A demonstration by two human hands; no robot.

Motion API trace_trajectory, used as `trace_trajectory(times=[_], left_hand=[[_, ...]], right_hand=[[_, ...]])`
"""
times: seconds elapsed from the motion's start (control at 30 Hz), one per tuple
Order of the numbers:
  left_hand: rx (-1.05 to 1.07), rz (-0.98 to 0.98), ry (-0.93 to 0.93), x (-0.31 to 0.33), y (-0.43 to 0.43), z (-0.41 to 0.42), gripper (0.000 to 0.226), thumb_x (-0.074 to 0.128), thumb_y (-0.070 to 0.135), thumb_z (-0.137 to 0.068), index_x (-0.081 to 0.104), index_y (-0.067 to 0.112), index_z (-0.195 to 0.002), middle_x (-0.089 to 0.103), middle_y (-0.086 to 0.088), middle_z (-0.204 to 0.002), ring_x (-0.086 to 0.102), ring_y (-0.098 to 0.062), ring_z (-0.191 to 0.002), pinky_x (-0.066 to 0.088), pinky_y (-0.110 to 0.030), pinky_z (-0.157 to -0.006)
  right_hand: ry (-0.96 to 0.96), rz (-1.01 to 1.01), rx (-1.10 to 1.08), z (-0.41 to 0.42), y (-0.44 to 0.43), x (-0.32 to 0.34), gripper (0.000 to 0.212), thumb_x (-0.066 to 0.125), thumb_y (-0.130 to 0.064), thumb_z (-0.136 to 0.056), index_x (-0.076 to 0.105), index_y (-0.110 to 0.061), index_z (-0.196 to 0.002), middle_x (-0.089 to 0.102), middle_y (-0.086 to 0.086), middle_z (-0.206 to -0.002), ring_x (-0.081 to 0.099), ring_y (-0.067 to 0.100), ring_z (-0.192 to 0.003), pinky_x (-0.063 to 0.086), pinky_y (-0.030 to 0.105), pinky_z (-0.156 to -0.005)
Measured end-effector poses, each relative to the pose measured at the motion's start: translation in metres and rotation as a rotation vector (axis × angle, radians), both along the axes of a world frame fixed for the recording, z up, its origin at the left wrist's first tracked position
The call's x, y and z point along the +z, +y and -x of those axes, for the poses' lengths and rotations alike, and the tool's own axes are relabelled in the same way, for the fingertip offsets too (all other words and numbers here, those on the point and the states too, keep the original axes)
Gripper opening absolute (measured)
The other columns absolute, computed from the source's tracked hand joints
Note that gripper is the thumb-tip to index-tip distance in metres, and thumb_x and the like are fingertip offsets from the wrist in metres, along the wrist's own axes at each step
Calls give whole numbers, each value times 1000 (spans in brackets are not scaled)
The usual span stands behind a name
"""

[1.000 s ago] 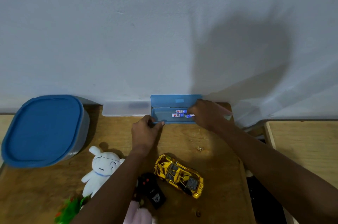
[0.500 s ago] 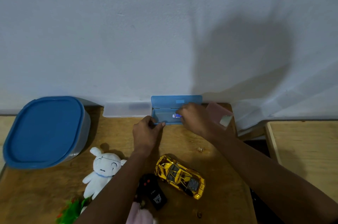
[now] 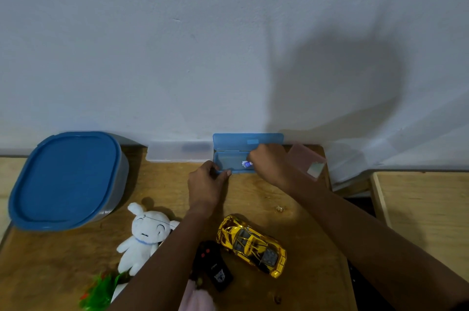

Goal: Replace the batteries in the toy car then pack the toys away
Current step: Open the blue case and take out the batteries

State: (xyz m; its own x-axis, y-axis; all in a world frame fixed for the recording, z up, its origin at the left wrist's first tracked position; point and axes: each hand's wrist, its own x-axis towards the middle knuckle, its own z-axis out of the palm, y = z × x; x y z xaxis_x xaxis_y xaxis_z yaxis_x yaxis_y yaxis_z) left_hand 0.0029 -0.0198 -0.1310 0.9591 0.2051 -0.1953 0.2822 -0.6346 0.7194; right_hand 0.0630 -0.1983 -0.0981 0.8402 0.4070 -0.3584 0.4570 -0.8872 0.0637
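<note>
The left grip is clasping the blue case at the counter's back edge, the right grip pinching a battery. The toy car is awaiting refitting and packing.

Three slim cases stand at the twelve o'clock edge of the table: one clear case, one blue case, one pink case. One blue-lidded tub sits at ten o'clock, one white plush rabbit and one green toy near seven, one black remote and one gold toy car near six. Two hands show, the left hand and the right hand; the batteries in the blue case are too blurred to count.
</note>
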Motion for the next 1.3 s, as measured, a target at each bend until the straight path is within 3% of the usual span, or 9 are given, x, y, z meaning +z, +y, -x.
trace_trajectory(times=[0.23, 0.43, 0.53, 0.67, 0.77, 0.93, 1.03, 1.17, 1.3], left_hand=[[4, 4, 10, -3, 1, 0, 22, 79, 34, -84, 67, 17, -90, 71, 0, -90, 65, -15, -85, 39, -12, -59], [11, 4, 7, -3, 0, 0, 24, 80, 34, -84, 67, 15, -90, 72, -2, -91, 66, -16, -85, 40, -13, -59], [15, -5, 13, -2, 0, -1, 23, 80, 35, -84, 67, 16, -90, 71, -1, -90, 65, -16, -84, 38, -12, -58], [8, 0, 27, -2, 1, -1, 24, 79, 35, -84, 67, 16, -91, 71, -2, -92, 65, -16, -86, 38, -11, -58], [9, -11, 23, 0, 0, -1, 22, 79, 33, -85, 68, 15, -93, 71, -2, -92, 62, -14, -83, 37, -9, -58], [11, -5, 15, -2, -1, 1, 23, 79, 33, -85, 68, 15, -94, 73, -4, -96, 66, -17, -89, 40, -9, -60], [3, -10, 7, -2, 1, 0, 23, 79, 34, -85, 68, 15, -92, 73, -4, -95, 67, -17, -89, 43, -13, -62], [1, -19, -11, -4, 1, 1, 25, 79, 34, -84, 68, 13, -93, 74, -5, -96, 68, -19, -90, 49, -21, -67], [6, -22, -4, -2, 0, 0, 24, 79, 34, -85, 68, 14, -93, 74, -5, -98, 67, -19, -92, 43, -12, -62]], right_hand=[[33, -43, -15, -4, 2, -6, 18, 53, -6, -95, 70, -12, -95, 63, 4, -80, 66, 23, -80, 54, 35, -69], [110, -208, -158, -6, 0, -9, 20, 62, -13, -90, 64, -17, -70, 44, -3, -63, 49, 19, -66, 34, 26, -53], [155, -324, -219, -6, -6, -15, 38, 64, -16, -90, 51, -21, -55, 44, -4, -58, 50, 20, -65, 27, 26, -49], [102, -573, -296, -2, -15, -15, 11, 72, -27, -88, 77, -18, -87, 68, -1, -75, 62, 18, -72, 43, 31, -61], [128, -702, -304, 9, -18, -5, 19, 75, -34, -85, 79, -26, -102, 74, -5, -86, 63, 11, -76, 48, 31, -65], [183, -398, -150, 34, -15, -14, 16, 64, -29, -90, 76, -25, -100, 72, -4, -92, 65, 16, -80, 48, 30, -64], [89, -333, -118, 41, -18, -24, 8, 63, -28, -89, 70, -27, -85, 68, -3, -80, 67, 18, -75, 49, 31, -57], [-57, -237, -19, 46, -18, -32, 14, 60, -34, -93, 68, -27, -101, 70, -3, -91, 67, 17, -77, 52, 31, -59], [-124, -273, -11, 52, -21, -36, 20, 53, -37, -97, 64, -24, -109, 70, 0, -101, 68, 19, -86, 52, 33, -64]])
